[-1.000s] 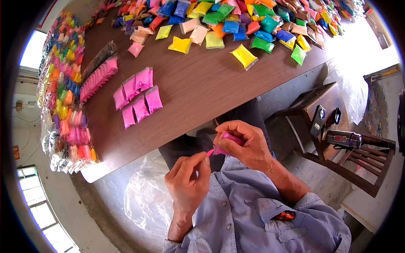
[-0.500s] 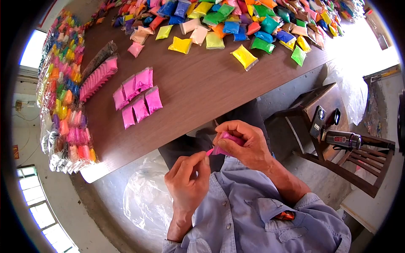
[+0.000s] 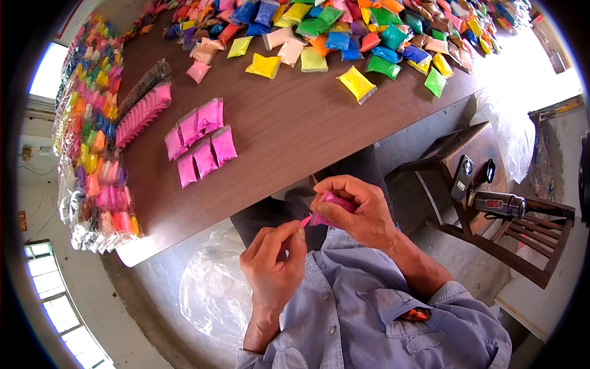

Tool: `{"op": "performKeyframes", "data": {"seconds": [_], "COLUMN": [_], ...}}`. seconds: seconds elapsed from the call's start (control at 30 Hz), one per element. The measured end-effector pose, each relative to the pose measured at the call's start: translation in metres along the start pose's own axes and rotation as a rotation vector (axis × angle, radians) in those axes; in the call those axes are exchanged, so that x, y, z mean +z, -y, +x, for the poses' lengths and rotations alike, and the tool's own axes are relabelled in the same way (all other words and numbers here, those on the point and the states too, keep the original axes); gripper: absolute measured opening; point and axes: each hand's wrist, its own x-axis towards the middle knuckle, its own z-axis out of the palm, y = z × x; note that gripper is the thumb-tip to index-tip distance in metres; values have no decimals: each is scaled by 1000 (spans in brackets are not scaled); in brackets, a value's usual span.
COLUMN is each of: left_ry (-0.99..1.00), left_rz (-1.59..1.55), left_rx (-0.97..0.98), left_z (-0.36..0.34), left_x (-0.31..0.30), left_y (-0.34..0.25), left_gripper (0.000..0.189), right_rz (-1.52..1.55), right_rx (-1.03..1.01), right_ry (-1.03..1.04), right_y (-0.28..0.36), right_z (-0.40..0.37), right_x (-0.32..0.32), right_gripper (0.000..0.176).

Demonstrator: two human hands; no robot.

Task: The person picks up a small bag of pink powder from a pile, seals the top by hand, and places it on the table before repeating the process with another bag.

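Note:
Over my lap, just off the table's near edge, my right hand grips a small pink packet between thumb and curled fingers. My left hand is closed in a pinch on a thin pink piece beside the packet's lower left end. Whether that piece is joined to the packet I cannot tell. Beyond the hands, several pink packets lie in two short rows on the brown table. Behind them, a slanted stack of pink packets leans along a dark wrapped bundle.
Loose packets of many colours are heaped along the far side. Bagged packets are piled high at the left edge. On the right stand a wooden stool with a dark bottle and a phone-like device. Clear plastic lies below.

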Motion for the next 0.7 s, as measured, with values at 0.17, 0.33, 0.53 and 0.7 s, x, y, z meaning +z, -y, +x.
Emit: {"op": "performKeyframes", "data": {"seconds": [0.17,0.33,0.53,0.7], "left_ry": [-13,-5,-10,-4], "left_rz": [-3,7,-4,-19], "left_rx": [6,1,-7,-80], "left_z": [0,-1,-1,-2], "left_x": [1,-1,0,0], "left_y": [1,1,2,-4], "left_gripper": [15,15,14,9], "right_rz": [8,-20,15,5], "right_rx": [26,-18,29,32], "right_ry": [0,-5,-8,-9], "right_y": [0,-2,-1,1], "right_z": [0,0,-1,-1], "right_x": [0,1,1,1], "right_gripper": [29,29,29,28]}}
